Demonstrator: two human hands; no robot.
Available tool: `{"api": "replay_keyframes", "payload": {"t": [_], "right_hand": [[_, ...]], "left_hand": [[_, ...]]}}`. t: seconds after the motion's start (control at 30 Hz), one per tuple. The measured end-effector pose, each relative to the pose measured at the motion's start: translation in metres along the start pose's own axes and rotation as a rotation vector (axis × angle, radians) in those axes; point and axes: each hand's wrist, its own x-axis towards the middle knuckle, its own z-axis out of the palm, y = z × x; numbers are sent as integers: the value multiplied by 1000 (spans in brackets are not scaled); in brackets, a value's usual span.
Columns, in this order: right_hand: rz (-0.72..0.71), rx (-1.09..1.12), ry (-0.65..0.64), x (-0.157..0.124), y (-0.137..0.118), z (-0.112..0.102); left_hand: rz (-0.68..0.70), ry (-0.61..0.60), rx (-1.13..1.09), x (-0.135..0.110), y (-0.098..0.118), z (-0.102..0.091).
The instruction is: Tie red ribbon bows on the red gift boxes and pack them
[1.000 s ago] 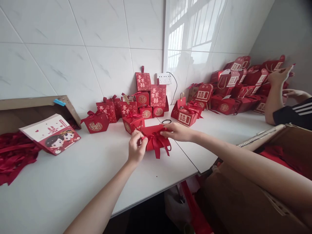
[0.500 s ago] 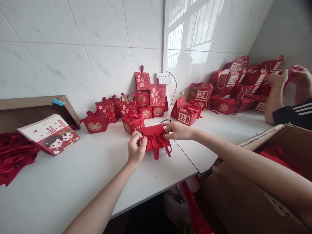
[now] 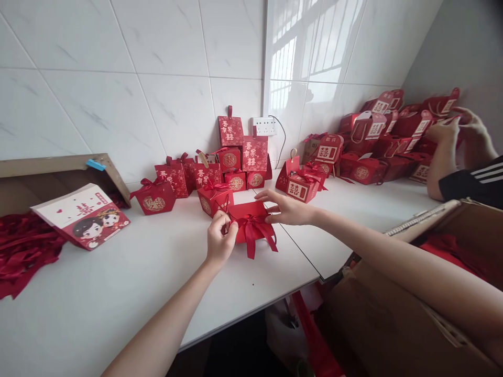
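A small red gift box (image 3: pixel 248 215) with a red ribbon bow (image 3: pixel 255 231) stands on the white table (image 3: pixel 118 293) in front of me. My left hand (image 3: pixel 218 238) is closed, pinching the bow's left loop at the box's left side. My right hand (image 3: pixel 286 208) rests at the box's right top edge; thumb and forefinger pinch the ribbon there while the other fingers spread upward.
Several finished red boxes (image 3: pixel 230 157) stack against the tiled wall, more (image 3: pixel 377 141) pile at the right. A printed flat box (image 3: pixel 84 215) and loose red ribbons (image 3: pixel 21 251) lie left. Another person's hands (image 3: pixel 458 128) work at far right. An open carton (image 3: pixel 444 272) stands by my right arm.
My right hand's outer fingers have lifted and spread while it stays at the box's right edge. The other person's hands have shifted about over the right-hand pile.
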Motion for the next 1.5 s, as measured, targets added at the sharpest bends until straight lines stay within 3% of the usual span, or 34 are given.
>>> {"api": "replay_keyframes", "payload": {"t": [0.2,0.43,0.67,0.9,1.03,1.27,1.33,1.4,1.5], "right_hand": [[56,-67,-41,-1,-6,-1],[55,-387,-120,-8,-20,15],[57,-457,31,-7,-19,21],[-23,-506,274,-4,-26,23],[-110,-471,306,-6,-30,26],[-139,-463,308,-7,-28,28],[-157,-451,317,-6,-26,28],[-122,-404,340,-5,-25,27],[122,-143,302,-1,-26,22]], "left_hand": [[-14,-2,9,1,0,0],[8,0,37,0,1,1],[119,48,71,-3,1,4],[463,38,242,-9,16,6],[489,48,212,-11,21,7],[533,78,190,-12,23,5],[480,89,171,-12,22,6],[334,131,72,-11,19,7],[83,258,-194,-6,13,7]]}}
